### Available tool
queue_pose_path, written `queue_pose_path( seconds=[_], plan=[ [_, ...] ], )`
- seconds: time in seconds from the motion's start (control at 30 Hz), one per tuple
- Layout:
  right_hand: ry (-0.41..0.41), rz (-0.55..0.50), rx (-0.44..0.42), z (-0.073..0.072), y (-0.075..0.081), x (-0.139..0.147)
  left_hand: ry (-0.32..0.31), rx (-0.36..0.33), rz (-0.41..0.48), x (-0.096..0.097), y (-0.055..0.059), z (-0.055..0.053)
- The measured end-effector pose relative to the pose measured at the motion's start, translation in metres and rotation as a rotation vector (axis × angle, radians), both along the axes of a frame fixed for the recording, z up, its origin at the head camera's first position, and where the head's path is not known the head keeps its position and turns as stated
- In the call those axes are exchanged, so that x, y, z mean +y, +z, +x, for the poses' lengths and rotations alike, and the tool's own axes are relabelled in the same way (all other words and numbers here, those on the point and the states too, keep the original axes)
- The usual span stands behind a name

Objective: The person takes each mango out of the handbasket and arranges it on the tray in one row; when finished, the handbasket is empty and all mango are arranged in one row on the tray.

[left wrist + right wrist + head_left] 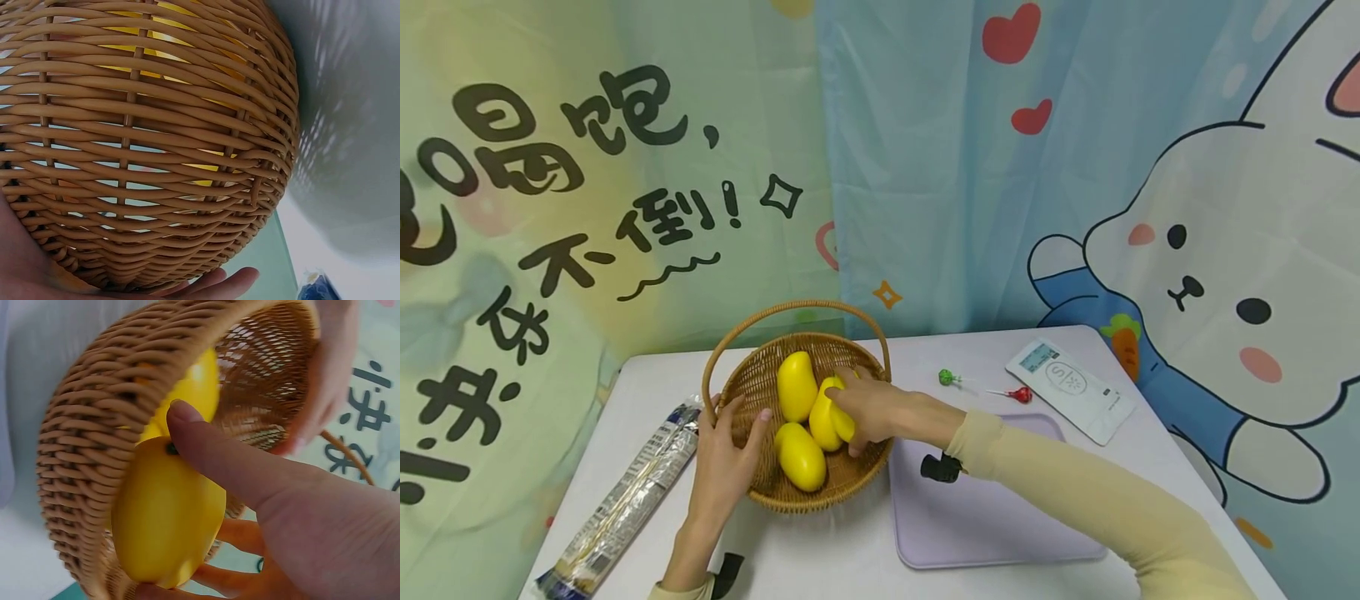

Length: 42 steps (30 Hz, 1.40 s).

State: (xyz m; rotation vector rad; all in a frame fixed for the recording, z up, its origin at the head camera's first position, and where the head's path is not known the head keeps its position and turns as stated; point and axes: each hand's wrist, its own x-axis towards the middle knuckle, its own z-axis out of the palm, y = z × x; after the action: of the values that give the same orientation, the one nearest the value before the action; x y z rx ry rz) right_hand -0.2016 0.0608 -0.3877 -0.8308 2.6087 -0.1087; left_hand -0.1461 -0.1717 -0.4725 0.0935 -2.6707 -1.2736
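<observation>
A brown wicker basket [808,503] with a tall arched handle stands on the white table, tipped toward me. Several yellow mangoes [797,387] lie inside it. My left hand [721,462] holds the basket's left rim, thumb on the inner side and fingers outside; the left wrist view shows the woven wall close up. Reaching in from the right, my right hand [874,407] grips a yellow mango [165,512] near the right wall. Its thumb lies across the mango's top end, with the other fingers curled beneath, partly hidden.
A lavender tray [992,508] lies right of the basket. Behind it are a green lollipop [946,377], a red lollipop [1022,395] and a white packet [1071,387]. A long silvery package [632,492] lies left. Printed curtains [917,183] hang behind the table.
</observation>
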Motion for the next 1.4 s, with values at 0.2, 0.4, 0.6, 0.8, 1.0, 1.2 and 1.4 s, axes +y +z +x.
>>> queue_pose_path(
  seconds=[0.2, 0.4, 0.6, 0.8, 1.0, 1.2, 1.4],
  plan=[
    [0.036, -0.081, 0.017, 0.015, 0.02, 0.006, 0.003, -0.028, 0.003, -0.001, -0.001, 0.0],
    [0.009, -0.157, 0.014, 0.032, 0.039, 0.021, 0.005, -0.031, 0.005, -0.002, -0.001, -0.001],
    [-0.027, -0.231, 0.029, 0.047, 0.049, 0.042, 0.002, -0.026, 0.01, -0.003, -0.002, -0.002],
    [-0.099, -0.263, 0.079, 0.057, 0.049, 0.064, -0.001, -0.015, 0.017, -0.004, -0.003, -0.002],
    [-0.155, -0.276, 0.117, 0.064, 0.042, 0.086, 0.011, 0.0, 0.023, -0.008, -0.002, -0.001],
    [-0.223, -0.28, 0.144, 0.072, 0.032, 0.104, 0.012, 0.024, 0.026, -0.004, -0.005, -0.006],
    [-0.271, -0.281, 0.096, 0.07, 0.014, 0.105, 0.021, 0.028, 0.019, -0.007, -0.003, -0.005]
  ],
)
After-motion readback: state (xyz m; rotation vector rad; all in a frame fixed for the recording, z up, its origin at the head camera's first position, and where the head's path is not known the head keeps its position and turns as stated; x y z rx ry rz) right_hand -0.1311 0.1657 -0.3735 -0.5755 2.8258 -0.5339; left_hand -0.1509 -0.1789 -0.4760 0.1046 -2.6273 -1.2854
